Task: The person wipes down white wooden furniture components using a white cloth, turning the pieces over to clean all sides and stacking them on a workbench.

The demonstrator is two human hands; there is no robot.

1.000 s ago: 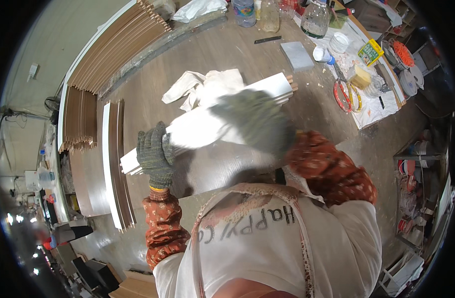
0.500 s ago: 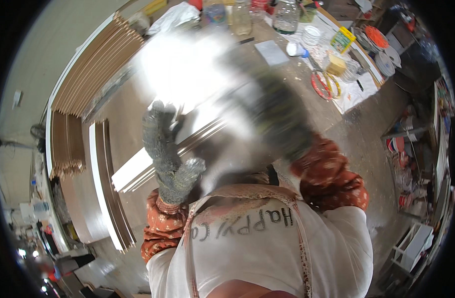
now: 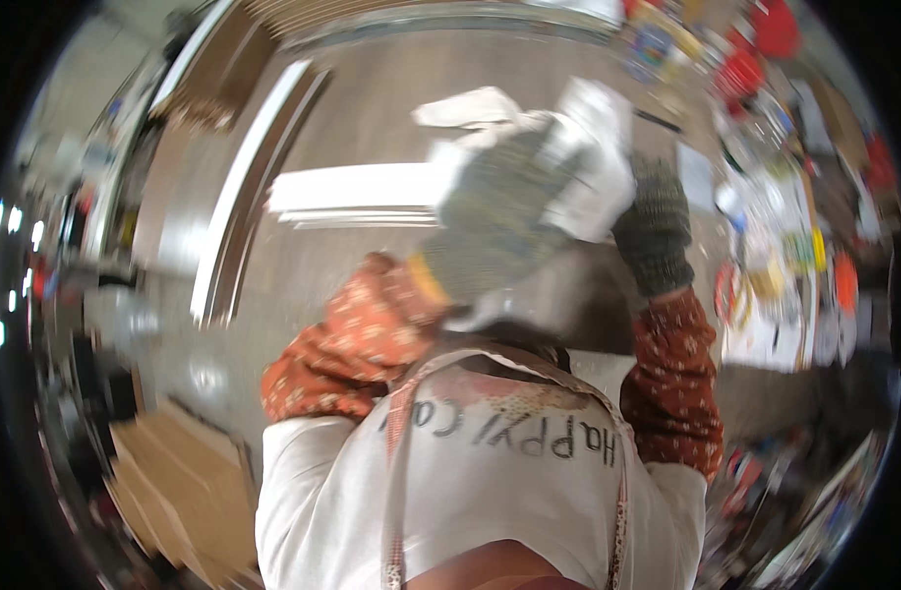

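Observation:
My left hand (image 3: 504, 211), in a dark grey-green knit glove, reaches over the right end of a short stack of white strips (image 3: 357, 189) on the table. A crumpled white cloth (image 3: 590, 162) bunches around its fingers and spreads out past them. Close to the right edge of that cloth is my right hand (image 3: 655, 228), gloved the same way. Its fingers are smeared by motion, so whether they grip the cloth does not show. Below the hands lies a dark, blurred patch (image 3: 588, 295).
Longer white-edged brown strips (image 3: 259, 187) lie to the left, with a big stack of brown boards (image 3: 214, 59) behind. Jars and bottles (image 3: 657, 44) stand at the far right. Tape rolls (image 3: 733, 293) rest on white paper (image 3: 765, 339). Cardboard (image 3: 180, 482) is at lower left.
The view has turned, so the strips now lie level. My left hand has moved right across the strips, and my right hand has come down beside the cloth. The bright white glare is gone.

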